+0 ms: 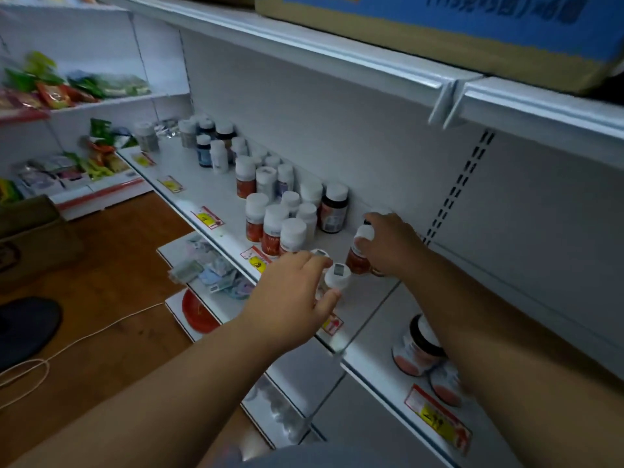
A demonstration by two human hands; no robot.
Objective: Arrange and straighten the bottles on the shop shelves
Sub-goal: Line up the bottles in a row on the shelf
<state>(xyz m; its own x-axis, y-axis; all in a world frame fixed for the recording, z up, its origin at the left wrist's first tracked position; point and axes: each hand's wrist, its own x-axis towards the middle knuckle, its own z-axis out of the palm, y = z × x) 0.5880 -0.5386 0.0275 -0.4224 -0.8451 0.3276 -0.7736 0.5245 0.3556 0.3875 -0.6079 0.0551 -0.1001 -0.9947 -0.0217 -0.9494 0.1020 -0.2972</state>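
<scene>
White-capped bottle [336,282] sits at the shelf [209,194] front edge, pinched by my left hand [290,295]. My right hand [388,244] grips an orange bottle [358,256] at its 2 o'clock. Risk: knocking the crowded bottle cluster [287,217] at 11 o'clock.

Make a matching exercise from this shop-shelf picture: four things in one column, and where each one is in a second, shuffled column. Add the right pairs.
Things
1. Cardboard box
2. Dark bottle with white cap
3. White-capped bottle
4. Orange-labelled bottle

Places
A. gripped by the right hand
B. on the top shelf
C. gripped by the left hand
D. standing near the shelf's back panel

Pairs: 1-B, 2-D, 3-C, 4-A
</scene>
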